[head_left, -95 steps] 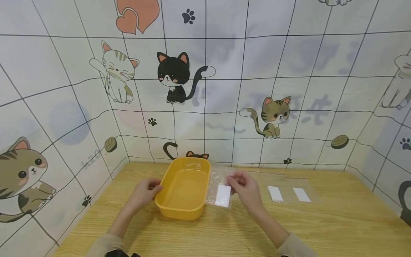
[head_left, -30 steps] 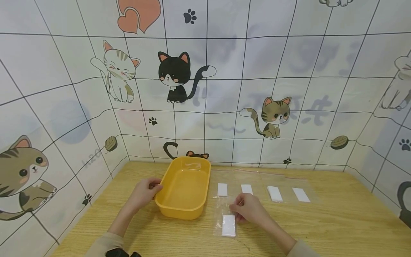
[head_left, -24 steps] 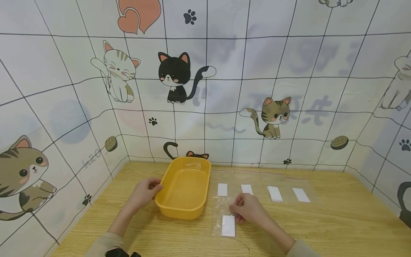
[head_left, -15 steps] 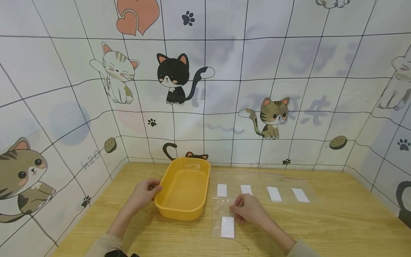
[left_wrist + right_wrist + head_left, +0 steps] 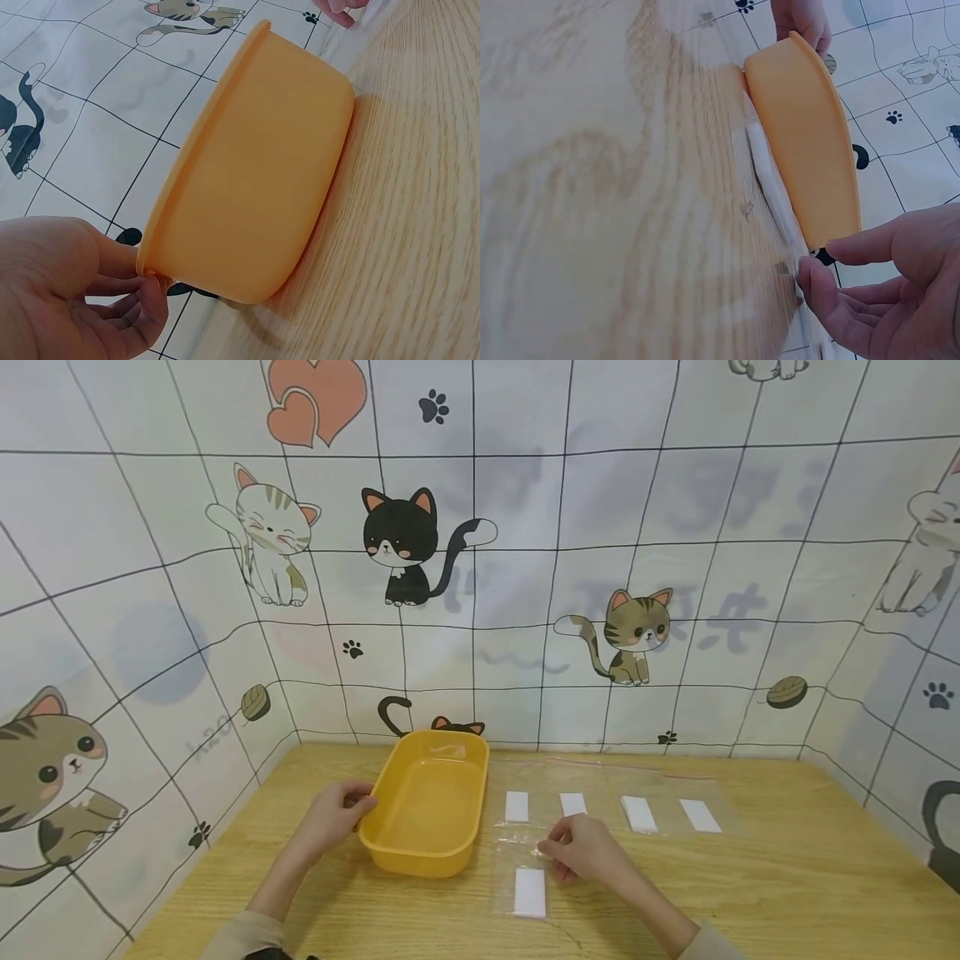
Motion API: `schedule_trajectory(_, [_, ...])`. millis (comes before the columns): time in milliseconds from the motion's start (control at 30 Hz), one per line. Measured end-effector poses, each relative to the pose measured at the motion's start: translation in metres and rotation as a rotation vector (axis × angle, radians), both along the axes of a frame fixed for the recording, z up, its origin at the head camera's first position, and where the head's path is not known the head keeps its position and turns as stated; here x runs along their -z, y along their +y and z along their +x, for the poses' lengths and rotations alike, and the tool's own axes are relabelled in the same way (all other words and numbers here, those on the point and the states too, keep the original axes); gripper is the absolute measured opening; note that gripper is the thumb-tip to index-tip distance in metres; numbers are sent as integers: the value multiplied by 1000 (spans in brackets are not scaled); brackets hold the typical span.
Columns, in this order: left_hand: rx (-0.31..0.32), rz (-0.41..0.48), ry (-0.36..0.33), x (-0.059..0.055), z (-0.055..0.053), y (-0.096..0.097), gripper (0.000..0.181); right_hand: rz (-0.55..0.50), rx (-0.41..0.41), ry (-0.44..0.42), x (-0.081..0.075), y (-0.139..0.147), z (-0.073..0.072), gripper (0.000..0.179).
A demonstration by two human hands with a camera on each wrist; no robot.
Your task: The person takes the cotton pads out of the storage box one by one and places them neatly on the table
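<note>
My left hand (image 5: 330,817) pinches the left rim of a yellow plastic tub (image 5: 423,814), thumb and fingers on its edge in the left wrist view. The tub stands on the table with nothing inside. Right of it, a clear zip bag (image 5: 506,860) with a white rectangular piece (image 5: 530,893) lies flat, nearer the front than the others. My right hand (image 5: 588,852) is at that bag's right edge. Its thumb (image 5: 862,246) and index finger stand slightly apart in the right wrist view, the fingertips right beside the plastic.
Behind the front bag, a row of clear bags holds white pieces, from the leftmost piece (image 5: 517,807) to the rightmost piece (image 5: 701,816). The wooden table (image 5: 787,877) meets a cat-print cloth wall (image 5: 517,660) at the back and sides.
Earlier, my right hand held the front bag over the back row beside the tub; it now lies in front. Lately the hand has edged slightly right. The left hand stays on the tub.
</note>
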State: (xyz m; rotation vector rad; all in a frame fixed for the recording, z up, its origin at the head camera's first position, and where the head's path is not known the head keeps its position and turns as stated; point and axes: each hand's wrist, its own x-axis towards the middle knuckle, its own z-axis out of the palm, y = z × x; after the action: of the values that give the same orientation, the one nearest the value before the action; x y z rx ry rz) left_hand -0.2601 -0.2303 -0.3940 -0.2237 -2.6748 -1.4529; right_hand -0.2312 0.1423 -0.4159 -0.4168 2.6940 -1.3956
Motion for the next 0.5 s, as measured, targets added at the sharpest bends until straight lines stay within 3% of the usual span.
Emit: schedule_trajectory(500, [-2,-10,-5,1,-1,0,28,-3,-9,-4,-5,5,4,13])
